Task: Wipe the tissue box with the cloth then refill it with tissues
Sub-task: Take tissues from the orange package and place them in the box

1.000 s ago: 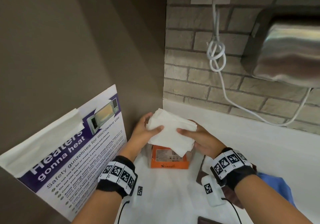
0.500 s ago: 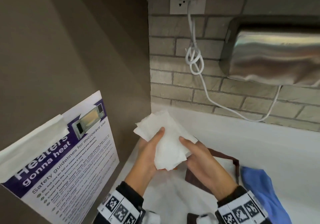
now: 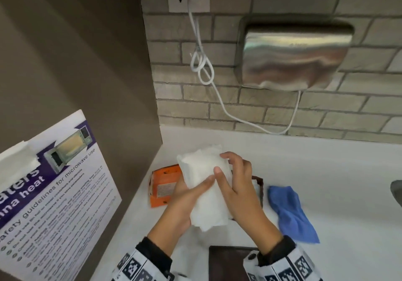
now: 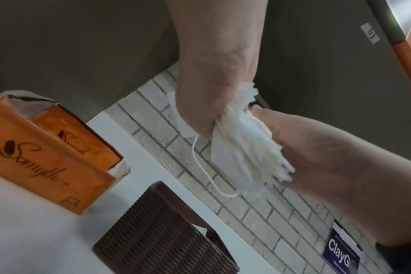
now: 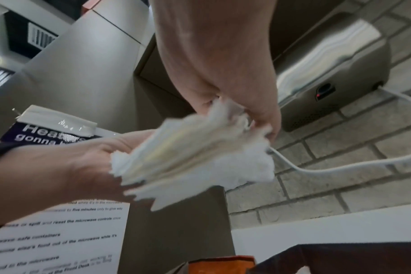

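A thick stack of white tissues (image 3: 206, 185) is held in the air between both hands, above the white counter (image 3: 326, 193). My left hand (image 3: 189, 198) grips its lower left side, thumb across the front. My right hand (image 3: 226, 165) pinches the upper right edge. In the left wrist view the tissues (image 4: 244, 148) fan out loose at their lower end. The brown woven tissue box (image 3: 260, 185) stands open behind my right hand, mostly hidden; the box (image 4: 157, 231) also shows from the left wrist. The blue cloth (image 3: 291, 213) lies crumpled to its right.
An orange tissue pack (image 3: 163, 185), torn open, lies at the counter's left corner. A dark brown lid (image 3: 228, 263) sits at the near edge. A steel hand dryer (image 3: 293, 56) and its looped white cord (image 3: 202, 63) hang on the brick wall. A poster (image 3: 54, 193) leans left.
The stack has turned from lying crosswise to standing lengthwise between my hands. Both hands shifted right, off the orange pack and towards the brown box.
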The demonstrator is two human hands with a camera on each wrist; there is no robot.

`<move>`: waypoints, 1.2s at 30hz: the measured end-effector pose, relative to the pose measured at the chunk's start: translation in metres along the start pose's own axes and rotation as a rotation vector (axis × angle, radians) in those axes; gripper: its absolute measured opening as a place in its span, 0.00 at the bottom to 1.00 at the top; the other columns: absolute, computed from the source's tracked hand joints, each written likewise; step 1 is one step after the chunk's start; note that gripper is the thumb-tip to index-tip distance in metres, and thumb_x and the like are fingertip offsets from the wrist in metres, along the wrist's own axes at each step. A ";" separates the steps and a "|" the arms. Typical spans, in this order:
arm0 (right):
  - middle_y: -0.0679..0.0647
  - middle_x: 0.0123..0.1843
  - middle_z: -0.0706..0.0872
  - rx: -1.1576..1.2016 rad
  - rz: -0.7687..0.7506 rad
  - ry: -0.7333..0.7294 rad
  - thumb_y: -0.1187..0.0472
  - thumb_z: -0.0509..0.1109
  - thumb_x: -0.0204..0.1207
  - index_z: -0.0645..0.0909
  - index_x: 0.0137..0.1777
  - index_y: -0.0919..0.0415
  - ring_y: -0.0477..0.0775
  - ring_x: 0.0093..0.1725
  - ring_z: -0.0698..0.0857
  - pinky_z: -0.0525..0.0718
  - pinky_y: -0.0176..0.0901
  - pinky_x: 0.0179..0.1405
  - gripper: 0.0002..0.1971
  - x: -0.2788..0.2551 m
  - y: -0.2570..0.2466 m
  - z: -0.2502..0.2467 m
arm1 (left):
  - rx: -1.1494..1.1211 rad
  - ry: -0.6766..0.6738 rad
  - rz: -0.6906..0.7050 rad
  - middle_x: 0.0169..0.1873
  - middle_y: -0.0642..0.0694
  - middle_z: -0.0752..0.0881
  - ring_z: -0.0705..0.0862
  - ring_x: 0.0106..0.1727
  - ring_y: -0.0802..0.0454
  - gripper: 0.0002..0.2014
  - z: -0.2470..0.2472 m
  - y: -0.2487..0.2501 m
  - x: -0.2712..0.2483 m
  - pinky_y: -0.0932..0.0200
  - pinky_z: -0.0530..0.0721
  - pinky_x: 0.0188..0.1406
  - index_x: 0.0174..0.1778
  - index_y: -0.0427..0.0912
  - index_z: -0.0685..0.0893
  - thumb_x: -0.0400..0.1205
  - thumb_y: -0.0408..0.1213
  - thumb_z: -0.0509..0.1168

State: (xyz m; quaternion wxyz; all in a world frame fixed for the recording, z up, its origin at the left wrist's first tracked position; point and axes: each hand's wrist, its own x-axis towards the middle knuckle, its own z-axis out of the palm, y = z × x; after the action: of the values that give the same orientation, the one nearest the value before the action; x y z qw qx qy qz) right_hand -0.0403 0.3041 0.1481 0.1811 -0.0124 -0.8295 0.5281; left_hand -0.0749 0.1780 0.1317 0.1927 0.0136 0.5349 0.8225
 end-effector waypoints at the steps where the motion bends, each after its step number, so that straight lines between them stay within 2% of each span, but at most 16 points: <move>1: 0.46 0.61 0.66 -0.060 -0.005 -0.007 0.50 0.63 0.81 0.63 0.58 0.28 0.25 0.55 0.73 0.73 0.16 0.49 0.15 -0.003 -0.001 -0.001 | 0.003 0.007 0.015 0.55 0.41 0.91 0.90 0.55 0.40 0.27 0.003 -0.002 0.000 0.40 0.89 0.50 0.66 0.45 0.82 0.70 0.34 0.77; 5: 0.47 0.61 0.69 -0.164 0.031 0.072 0.53 0.69 0.78 0.75 0.59 0.47 0.27 0.49 0.73 0.70 0.10 0.45 0.11 -0.005 0.001 -0.005 | 0.059 0.010 0.074 0.55 0.42 0.91 0.90 0.56 0.41 0.29 0.013 -0.010 -0.001 0.40 0.89 0.51 0.67 0.46 0.81 0.68 0.35 0.78; 9: 0.49 0.61 0.72 -0.162 0.097 0.071 0.55 0.71 0.77 0.78 0.49 0.51 0.27 0.47 0.72 0.67 0.07 0.43 0.05 0.000 0.002 -0.008 | 0.051 -0.008 0.067 0.54 0.40 0.91 0.90 0.55 0.40 0.25 0.020 -0.016 -0.001 0.43 0.90 0.47 0.66 0.44 0.82 0.72 0.29 0.76; 12: 0.51 0.61 0.75 -0.116 0.166 0.031 0.57 0.72 0.77 0.81 0.47 0.54 0.27 0.48 0.73 0.67 0.07 0.43 0.03 0.005 0.006 -0.010 | -0.033 -0.037 -0.008 0.55 0.34 0.89 0.89 0.55 0.35 0.26 0.019 -0.019 -0.002 0.42 0.89 0.46 0.68 0.40 0.81 0.73 0.25 0.74; 16: 0.50 0.60 0.79 0.013 0.281 0.004 0.56 0.72 0.76 0.83 0.44 0.56 0.33 0.50 0.77 0.73 0.21 0.43 0.05 0.009 0.009 -0.012 | -0.157 -0.115 -0.104 0.57 0.32 0.89 0.89 0.57 0.34 0.22 0.011 -0.015 -0.006 0.40 0.88 0.50 0.67 0.41 0.82 0.75 0.29 0.72; 18: 0.49 0.60 0.79 0.084 0.336 0.001 0.55 0.72 0.76 0.83 0.44 0.58 0.37 0.52 0.79 0.79 0.31 0.49 0.06 0.009 0.010 -0.013 | -0.189 -0.128 -0.121 0.57 0.34 0.89 0.88 0.58 0.34 0.19 0.008 -0.014 -0.008 0.38 0.86 0.55 0.66 0.42 0.82 0.78 0.31 0.70; 21: 0.50 0.60 0.80 0.153 0.395 -0.007 0.55 0.71 0.76 0.81 0.41 0.56 0.50 0.55 0.83 0.84 0.53 0.61 0.06 0.008 0.011 -0.011 | -0.190 -0.087 -0.137 0.57 0.34 0.89 0.88 0.58 0.34 0.19 0.005 -0.015 -0.007 0.36 0.85 0.57 0.67 0.43 0.82 0.78 0.34 0.70; 23: 0.51 0.60 0.81 0.155 0.405 -0.011 0.55 0.70 0.76 0.81 0.41 0.58 0.53 0.55 0.83 0.83 0.58 0.62 0.07 0.008 0.012 -0.010 | -0.170 -0.058 -0.138 0.56 0.34 0.89 0.89 0.57 0.34 0.20 0.005 -0.015 -0.006 0.36 0.86 0.56 0.67 0.44 0.82 0.77 0.34 0.71; 27: 0.50 0.59 0.81 0.176 0.425 0.002 0.58 0.69 0.77 0.78 0.43 0.62 0.53 0.55 0.83 0.83 0.55 0.62 0.07 0.005 0.012 -0.010 | -0.115 -0.018 -0.102 0.55 0.36 0.90 0.89 0.56 0.35 0.21 0.004 -0.017 -0.005 0.36 0.86 0.56 0.66 0.46 0.82 0.77 0.31 0.71; 32: 0.50 0.57 0.81 0.045 0.357 -0.006 0.59 0.68 0.77 0.76 0.40 0.61 0.47 0.52 0.82 0.81 0.42 0.51 0.07 0.005 0.014 -0.012 | -0.082 0.023 -0.065 0.52 0.39 0.92 0.90 0.54 0.38 0.20 0.004 -0.019 -0.004 0.36 0.87 0.56 0.65 0.48 0.82 0.77 0.32 0.72; 36: 0.47 0.58 0.83 0.102 0.374 0.051 0.60 0.66 0.78 0.76 0.40 0.60 0.47 0.54 0.82 0.83 0.48 0.57 0.07 0.005 0.017 -0.011 | -0.097 0.021 -0.058 0.48 0.41 0.93 0.92 0.49 0.41 0.19 0.006 -0.019 -0.006 0.38 0.88 0.52 0.60 0.51 0.83 0.74 0.34 0.73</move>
State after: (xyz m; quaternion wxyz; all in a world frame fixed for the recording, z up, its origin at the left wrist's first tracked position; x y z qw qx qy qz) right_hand -0.0447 0.3221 0.1383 0.1010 -0.1704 -0.7800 0.5936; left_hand -0.0627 0.1877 0.1188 0.2111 -0.0198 0.4966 0.8417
